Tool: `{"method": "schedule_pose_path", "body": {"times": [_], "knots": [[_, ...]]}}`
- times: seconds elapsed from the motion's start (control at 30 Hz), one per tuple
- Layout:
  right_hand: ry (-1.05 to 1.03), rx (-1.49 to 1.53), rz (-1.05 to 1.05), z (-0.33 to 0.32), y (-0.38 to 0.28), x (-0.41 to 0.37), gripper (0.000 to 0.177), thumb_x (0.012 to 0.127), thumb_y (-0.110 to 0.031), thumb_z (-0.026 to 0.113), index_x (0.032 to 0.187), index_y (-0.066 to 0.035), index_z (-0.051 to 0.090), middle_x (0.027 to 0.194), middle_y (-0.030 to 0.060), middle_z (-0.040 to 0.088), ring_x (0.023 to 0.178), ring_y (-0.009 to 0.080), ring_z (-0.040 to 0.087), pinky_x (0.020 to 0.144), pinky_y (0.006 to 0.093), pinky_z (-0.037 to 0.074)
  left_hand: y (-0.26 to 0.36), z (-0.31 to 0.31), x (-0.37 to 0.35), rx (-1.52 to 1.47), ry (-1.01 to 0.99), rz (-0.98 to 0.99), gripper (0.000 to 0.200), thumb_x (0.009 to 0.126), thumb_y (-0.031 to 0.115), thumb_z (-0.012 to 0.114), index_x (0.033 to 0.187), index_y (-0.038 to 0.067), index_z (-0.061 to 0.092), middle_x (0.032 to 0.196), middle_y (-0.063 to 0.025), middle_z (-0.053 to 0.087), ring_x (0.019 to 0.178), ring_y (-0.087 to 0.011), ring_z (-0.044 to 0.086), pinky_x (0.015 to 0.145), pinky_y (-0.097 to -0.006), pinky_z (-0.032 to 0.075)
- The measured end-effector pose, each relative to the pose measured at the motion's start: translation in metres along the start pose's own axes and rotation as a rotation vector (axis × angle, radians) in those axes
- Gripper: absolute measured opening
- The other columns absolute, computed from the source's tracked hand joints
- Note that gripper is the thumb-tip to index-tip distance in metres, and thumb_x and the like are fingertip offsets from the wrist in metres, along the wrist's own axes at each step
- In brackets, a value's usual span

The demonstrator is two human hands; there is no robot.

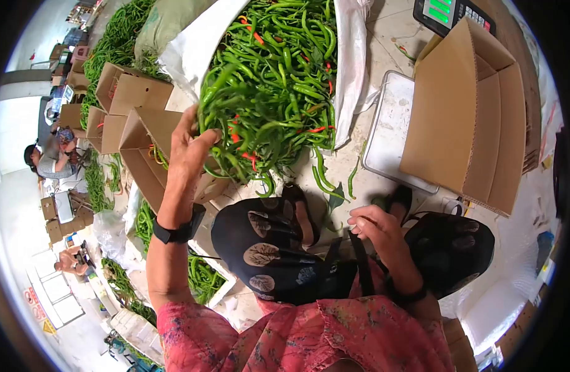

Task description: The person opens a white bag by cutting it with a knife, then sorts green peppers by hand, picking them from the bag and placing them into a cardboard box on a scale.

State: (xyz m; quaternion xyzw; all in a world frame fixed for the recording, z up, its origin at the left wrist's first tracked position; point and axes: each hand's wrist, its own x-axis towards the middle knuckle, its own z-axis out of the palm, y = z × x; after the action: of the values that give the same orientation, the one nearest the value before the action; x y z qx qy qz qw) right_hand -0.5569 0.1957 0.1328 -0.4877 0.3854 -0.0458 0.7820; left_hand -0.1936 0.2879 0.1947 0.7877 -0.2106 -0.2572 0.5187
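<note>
My left hand (pixel 192 142) is at the left edge of a heap of long green chili peppers (pixel 291 68) with a few red ones among them. Its fingers are curled around a bunch of green chili peppers (pixel 232 102), blurred by motion. The heap spills from an opened white sack (pixel 353 68) onto the floor. Over my lap, apart from the heap, my right hand (pixel 381 229) is closed with thumb and fingertips together; whatever is between them is too small to make out. Several loose peppers (pixel 322 172) lie on the floor between my feet and the sack.
To the right, an open cardboard box (pixel 443 118) stands on a white scale platform (pixel 389 115), below a lit scale display (pixel 439 11). More cardboard boxes (pixel 136 93) and pepper piles (pixel 114 37) are at left. Two people (pixel 49 164) sit farther off.
</note>
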Motion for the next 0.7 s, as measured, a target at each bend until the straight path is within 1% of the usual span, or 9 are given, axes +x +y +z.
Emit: {"method": "schedule_pose_path", "body": {"times": [0.03, 0.07, 0.13, 0.23, 0.37, 0.4, 0.47, 0.53, 0.7], "knots": [[-0.017, -0.008, 0.013, 0.002, -0.004, -0.001, 0.024, 0.096, -0.015, 0.053, 0.111, 0.001, 0.060, 0.099, 0.0076, 0.067, 0.083, 0.0113, 0.061, 0.077, 0.0253, 0.048, 0.016, -0.004, -0.009, 0.163, -0.009, 0.112, 0.059, 0.078, 0.005, 0.061, 0.134, -0.001, 0.045, 0.098, -0.0086, 0.061, 0.076, -0.0155, 0.061, 0.062, -0.0272, 0.052], [-0.030, -0.015, 0.024, 0.002, -0.007, -0.002, 0.024, 0.096, -0.015, 0.053, 0.112, 0.001, 0.060, 0.100, 0.0082, 0.067, 0.083, 0.0115, 0.061, 0.076, 0.0252, 0.048, 0.041, -0.004, -0.023, 0.168, 0.006, 0.096, 0.058, 0.078, 0.004, 0.059, 0.135, 0.002, 0.046, 0.099, -0.0078, 0.061, 0.084, -0.0134, 0.060, 0.069, -0.0255, 0.052], [-0.044, 0.004, 0.007, 0.002, -0.003, -0.004, 0.024, 0.096, -0.017, 0.054, 0.112, 0.001, 0.060, 0.100, 0.0079, 0.066, 0.083, 0.0110, 0.060, 0.077, 0.0250, 0.048, 0.084, -0.007, -0.040, 0.130, 0.044, 0.116, 0.059, 0.077, 0.005, 0.059, 0.135, 0.002, 0.046, 0.101, -0.0077, 0.060, 0.088, -0.0137, 0.060, 0.075, -0.0255, 0.052], [-0.100, 0.040, -0.025, 0.002, 0.004, -0.005, 0.025, 0.097, -0.018, 0.054, 0.112, 0.000, 0.059, 0.099, 0.0075, 0.066, 0.084, 0.0104, 0.060, 0.077, 0.0246, 0.048, 0.113, -0.002, -0.063, -0.191, -0.078, 0.136, 0.064, 0.075, 0.011, 0.061, 0.136, 0.001, 0.044, 0.108, -0.0090, 0.060, 0.090, -0.0166, 0.061, 0.077, -0.0276, 0.052], [-0.104, 0.046, -0.086, -0.003, -0.004, -0.015, 0.025, 0.097, -0.018, 0.054, 0.114, 0.000, 0.059, 0.098, 0.0069, 0.066, 0.084, 0.0098, 0.060, 0.076, 0.0243, 0.048, 0.090, 0.007, -0.087, -0.616, -0.343, 0.070, 0.068, 0.073, 0.011, 0.062, 0.137, 0.004, 0.039, 0.105, -0.0152, 0.059, 0.077, -0.0174, 0.060, 0.068, -0.0333, 0.055], [-0.093, 0.047, -0.100, -0.005, -0.007, -0.018, 0.025, 0.097, -0.018, 0.054, 0.114, 0.000, 0.060, 0.098, 0.0069, 0.066, 0.084, 0.0097, 0.060, 0.076, 0.0243, 0.048, 0.087, 0.020, -0.100, -0.753, -0.288, -0.009, 0.068, 0.072, 0.010, 0.063, 0.136, 0.005, 0.040, 0.100, -0.0158, 0.058, 0.070, -0.0178, 0.057, 0.060, -0.0319, 0.053], [-0.057, 0.048, -0.153, -0.013, -0.005, -0.021, 0.024, 0.097, -0.017, 0.054, 0.114, 0.000, 0.060, 0.097, 0.0072, 0.067, 0.083, 0.0096, 0.060, 0.075, 0.0245, 0.048, 0.063, 0.032, -0.113, -0.925, -0.383, -0.091, 0.070, 0.071, 0.009, 0.063, 0.137, 0.005, 0.039, 0.098, -0.0164, 0.058, 0.068, -0.0182, 0.054, 0.058, -0.0312, 0.050], [0.090, 0.031, -0.187, -0.018, -0.013, -0.027, 0.023, 0.094, -0.017, 0.056, 0.109, 0.000, 0.060, 0.096, 0.0091, 0.066, 0.079, 0.0121, 0.059, 0.074, 0.0261, 0.048, 0.045, 0.049, -0.126, -1.115, -0.508, -0.140, 0.071, 0.071, 0.010, 0.064, 0.138, 0.004, 0.039, 0.095, -0.0169, 0.057, 0.067, -0.0186, 0.051, 0.058, -0.0317, 0.046], [0.171, 0.069, -0.301, -0.027, -0.019, -0.040, 0.023, 0.095, -0.018, 0.056, 0.108, -0.001, 0.062, 0.091, 0.0053, 0.066, 0.077, 0.0084, 0.057, 0.072, 0.0230, 0.046, 0.025, 0.078, -0.161, -1.175, -0.541, -0.285, 0.070, 0.067, 0.009, 0.064, 0.133, 0.006, 0.040, 0.093, -0.0194, 0.055, 0.065, -0.0212, 0.051, 0.058, -0.0335, 0.046]]}}
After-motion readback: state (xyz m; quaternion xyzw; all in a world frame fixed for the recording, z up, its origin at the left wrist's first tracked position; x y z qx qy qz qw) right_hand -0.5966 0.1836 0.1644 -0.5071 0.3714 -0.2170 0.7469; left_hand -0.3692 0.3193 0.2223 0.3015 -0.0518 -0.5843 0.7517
